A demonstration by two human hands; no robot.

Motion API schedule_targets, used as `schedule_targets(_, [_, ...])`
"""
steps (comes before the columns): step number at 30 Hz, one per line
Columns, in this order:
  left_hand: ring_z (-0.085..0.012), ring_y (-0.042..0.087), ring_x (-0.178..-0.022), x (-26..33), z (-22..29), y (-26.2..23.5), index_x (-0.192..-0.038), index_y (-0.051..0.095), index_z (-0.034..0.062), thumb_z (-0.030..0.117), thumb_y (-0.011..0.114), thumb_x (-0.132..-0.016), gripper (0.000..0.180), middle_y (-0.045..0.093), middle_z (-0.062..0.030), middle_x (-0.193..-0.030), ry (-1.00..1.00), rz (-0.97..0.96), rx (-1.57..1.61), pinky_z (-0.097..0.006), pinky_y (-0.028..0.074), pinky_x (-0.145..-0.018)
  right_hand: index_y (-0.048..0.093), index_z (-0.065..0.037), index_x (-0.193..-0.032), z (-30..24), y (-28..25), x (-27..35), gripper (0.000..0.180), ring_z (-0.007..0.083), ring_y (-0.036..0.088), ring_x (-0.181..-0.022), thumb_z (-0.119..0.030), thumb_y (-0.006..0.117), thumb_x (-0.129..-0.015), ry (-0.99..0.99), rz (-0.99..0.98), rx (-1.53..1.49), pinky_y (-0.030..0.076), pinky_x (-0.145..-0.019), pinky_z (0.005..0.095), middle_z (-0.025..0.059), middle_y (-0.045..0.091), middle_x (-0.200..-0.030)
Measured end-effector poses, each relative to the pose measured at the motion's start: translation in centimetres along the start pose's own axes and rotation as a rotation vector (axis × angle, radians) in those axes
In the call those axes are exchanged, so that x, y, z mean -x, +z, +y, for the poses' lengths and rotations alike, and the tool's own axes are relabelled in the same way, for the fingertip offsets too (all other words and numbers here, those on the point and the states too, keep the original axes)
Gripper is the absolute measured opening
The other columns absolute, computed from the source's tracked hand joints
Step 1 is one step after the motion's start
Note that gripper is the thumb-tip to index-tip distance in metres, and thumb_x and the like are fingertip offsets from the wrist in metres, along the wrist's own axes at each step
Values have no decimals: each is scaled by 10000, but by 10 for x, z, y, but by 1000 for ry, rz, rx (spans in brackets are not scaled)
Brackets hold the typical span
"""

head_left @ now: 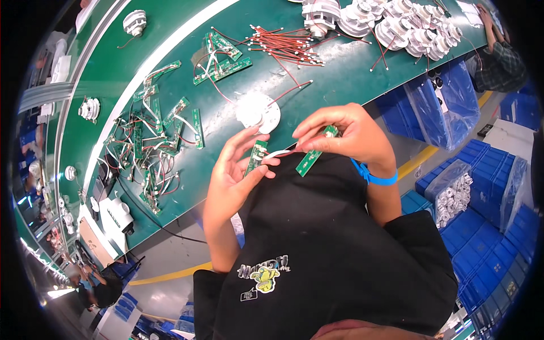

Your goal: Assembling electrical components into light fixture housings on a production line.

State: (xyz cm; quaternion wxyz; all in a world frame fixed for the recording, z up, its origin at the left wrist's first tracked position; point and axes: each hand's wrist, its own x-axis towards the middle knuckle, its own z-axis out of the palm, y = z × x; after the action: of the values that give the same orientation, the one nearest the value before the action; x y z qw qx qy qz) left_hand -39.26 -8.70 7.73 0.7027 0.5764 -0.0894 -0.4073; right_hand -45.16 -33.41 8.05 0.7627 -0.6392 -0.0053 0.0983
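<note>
My left hand (238, 170) pinches a narrow green circuit board (256, 157) between thumb and fingers. A second green circuit board (309, 162) is gripped in my right hand (345, 133), which wears a blue wrist strap (378, 178). A short white cable (279, 153) spans the gap between the two boards. Both boards are held in front of my black shirt, at the table's near edge. Just beyond my left fingertips, a round white plastic part (259, 112) with a red wire lies on the green table (226, 122).
Left on the table is a tangle of wired circuit boards (150, 133); more boards (222, 65) lie farther back. Beyond are a pile of red wires (286, 45) and heaped white housings (396, 28). Blue crates (476, 170) stand at right. Another person (498, 56) is at the far right.
</note>
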Motion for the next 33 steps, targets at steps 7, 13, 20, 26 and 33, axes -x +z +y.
schedule_targets(7, [-180, 627, -992, 12, -12, -29, -1381, 412, -40, -18, 605, -916, 503, 568, -215, -1293, 34, -107, 72, -290, 517, -836, 674, -3, -1093, -28, -1, -45, 338, 186, 613, -1068, -186, 749, -819, -96, 53, 431, 471, -922, 334, 120, 677, -1106])
schedule_targets(13, [-183, 614, -1025, 25, -15, -39, -1332, 491, -67, -109, 660, -825, 536, 554, -226, -1322, 121, -128, 98, -316, 509, -905, 653, 86, -1087, 2, 44, -154, 400, 155, 687, -793, -224, 721, -842, -99, 217, 484, 537, -741, 279, 136, 727, -898])
schedule_targets(20, [-204, 600, -1087, 33, -21, -47, -1369, 459, -86, -99, 680, -801, 610, 563, -223, -1308, 220, -154, 298, -353, 472, -987, 703, 54, -975, -1, 51, -154, 185, 98, 650, -727, -96, 680, -868, -188, 140, -56, 530, -654, 234, 81, 717, -843])
schedule_targets(26, [-245, 633, -1086, 17, -18, -47, -1407, 406, -58, 56, 728, -842, 660, 561, -254, -1307, 228, 79, 355, -363, 522, -937, 729, -18, -981, -19, 57, -100, 145, 102, 647, -852, -115, 697, -879, -240, 91, 87, 511, -752, 266, 48, 719, -905])
schedule_targets(33, [-272, 625, -1122, 7, -13, -39, -1422, 376, -27, 137, 732, -863, 683, 553, -246, -1308, 276, 142, 470, -392, 559, -928, 727, -36, -891, -8, 71, -68, 147, 218, 648, -815, -52, 769, -751, -603, 119, 578, 497, -786, 338, 52, 708, -862])
